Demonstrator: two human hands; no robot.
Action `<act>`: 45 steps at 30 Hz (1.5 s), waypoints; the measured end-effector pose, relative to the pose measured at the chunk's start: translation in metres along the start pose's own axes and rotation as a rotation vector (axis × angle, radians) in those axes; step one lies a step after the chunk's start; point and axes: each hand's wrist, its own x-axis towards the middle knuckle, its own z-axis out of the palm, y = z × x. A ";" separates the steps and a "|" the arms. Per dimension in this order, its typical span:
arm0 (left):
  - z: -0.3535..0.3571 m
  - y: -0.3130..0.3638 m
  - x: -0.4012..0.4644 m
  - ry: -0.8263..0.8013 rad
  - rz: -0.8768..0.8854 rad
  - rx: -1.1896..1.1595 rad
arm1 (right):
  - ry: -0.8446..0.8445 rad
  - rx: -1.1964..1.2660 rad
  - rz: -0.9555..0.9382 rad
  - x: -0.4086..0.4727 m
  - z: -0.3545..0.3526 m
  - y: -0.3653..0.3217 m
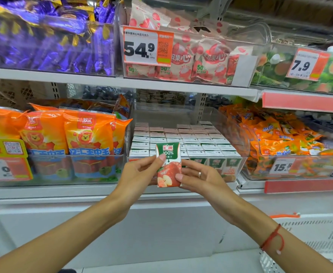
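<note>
The 10 o'clock edge of a small red-and-green cardboard juice carton [168, 164] is being pinched by the left hand [142, 170], its 4 o'clock edge by the right hand [197, 176]. It is being held upright before the clear plastic bin [244, 150]. Gripped so lightly, it could be dropped, or the packed white-topped cartons [191, 140] at 12 o'clock knocked askew.
</note>
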 end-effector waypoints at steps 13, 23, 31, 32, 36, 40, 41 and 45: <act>-0.006 0.000 0.003 -0.026 0.038 0.127 | 0.175 -0.170 -0.101 -0.005 0.008 0.001; -0.004 0.005 0.003 -0.183 -0.067 0.057 | -0.140 0.026 0.173 -0.002 -0.006 -0.005; -0.003 0.004 0.004 -0.144 -0.011 0.033 | 0.045 -0.067 0.027 -0.005 0.004 -0.001; -0.002 0.002 0.004 -0.095 0.028 0.036 | 0.122 -0.105 -0.006 -0.004 0.007 0.001; 0.001 -0.005 0.002 -0.027 0.076 0.093 | 0.356 -0.354 -0.165 -0.003 0.014 0.005; 0.002 -0.010 0.002 -0.042 0.055 0.128 | 0.355 -0.519 -0.235 -0.004 0.016 0.007; 0.000 -0.009 0.002 -0.052 0.039 0.113 | 0.322 -0.511 -0.222 -0.004 0.015 0.006; -0.008 -0.002 0.003 -0.119 -0.024 0.078 | 0.161 -0.197 -0.072 0.000 0.003 -0.004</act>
